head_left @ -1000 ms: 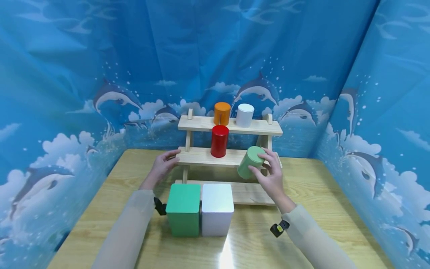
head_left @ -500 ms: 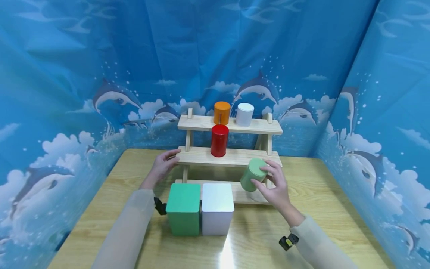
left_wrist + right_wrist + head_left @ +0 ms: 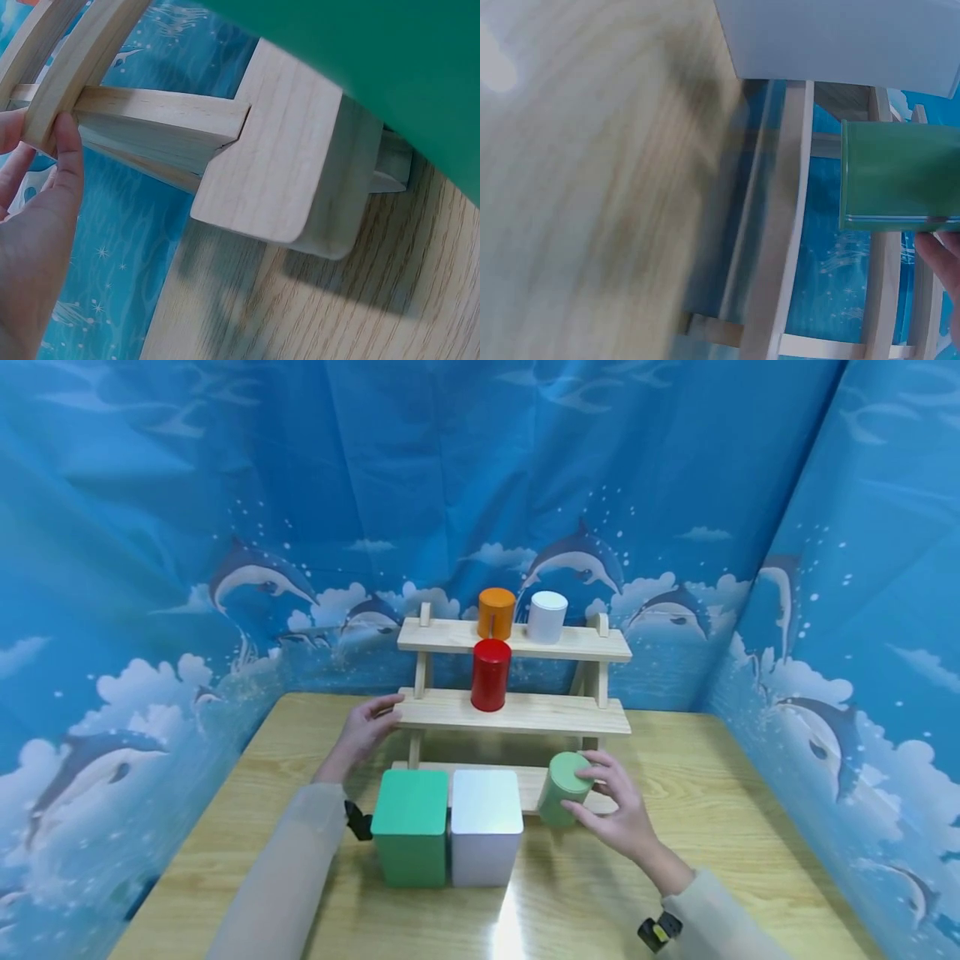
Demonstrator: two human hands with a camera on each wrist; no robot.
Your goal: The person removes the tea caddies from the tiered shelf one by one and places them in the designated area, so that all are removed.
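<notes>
My right hand (image 3: 618, 806) grips a light green cylindrical tin (image 3: 561, 789) from its right side, thumb in front and fingers near the lid. The tin leans slightly and overlaps the bottom board of a three-tier wooden display rack (image 3: 540, 714). In the right wrist view, the tin (image 3: 900, 176) lies sideways across the rack's boards, with fingertips at its edge. My left hand (image 3: 365, 729) pinches the left end of the rack's middle board; the left wrist view has the thumb and fingers (image 3: 69, 154) on either side of that board end. A red tin (image 3: 490, 677) stands on the middle board.
On the top board stand an orange tin (image 3: 496, 614) and a white tin (image 3: 546, 618). A green box (image 3: 409, 827) and a white box (image 3: 486, 827) stand side by side before the rack, partly hiding its bottom board. Blue dolphin-print curtains surround the wooden table (image 3: 720, 827).
My right hand has brought the light green tin down from beside the middle board to the bottom board, toward me, and the tin leans less. My left hand has stayed on the rack.
</notes>
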